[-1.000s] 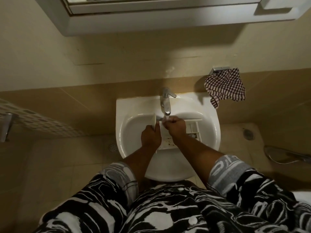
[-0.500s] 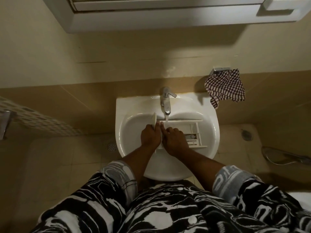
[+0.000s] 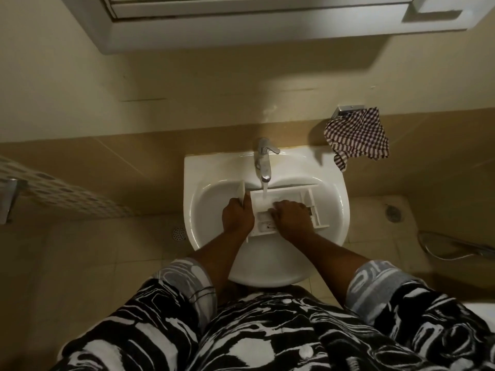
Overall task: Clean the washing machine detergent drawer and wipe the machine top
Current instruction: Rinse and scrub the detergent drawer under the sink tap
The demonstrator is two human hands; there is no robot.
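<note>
The white detergent drawer [image 3: 284, 195] lies across the basin of the white sink [image 3: 211, 167], under a stream of water from the chrome tap [image 3: 263, 162]. My left hand [image 3: 237, 214] grips the drawer's front panel at its left end. My right hand [image 3: 290, 216] lies inside the drawer's compartments with curled fingers; whether it holds anything is hidden. The washing machine is out of view.
A checked cloth [image 3: 357, 136] hangs from a metal holder right of the tap. A mirror cabinet [image 3: 241, 25] juts out overhead. A perforated rack [image 3: 67, 194] stands at left, a shower hose [image 3: 455, 247] lies at right, and floor drains sit beside the sink.
My right hand has slid rightwards along the drawer, from under the tap to the middle compartments. The drawer has shifted a little; my left hand keeps its grip.
</note>
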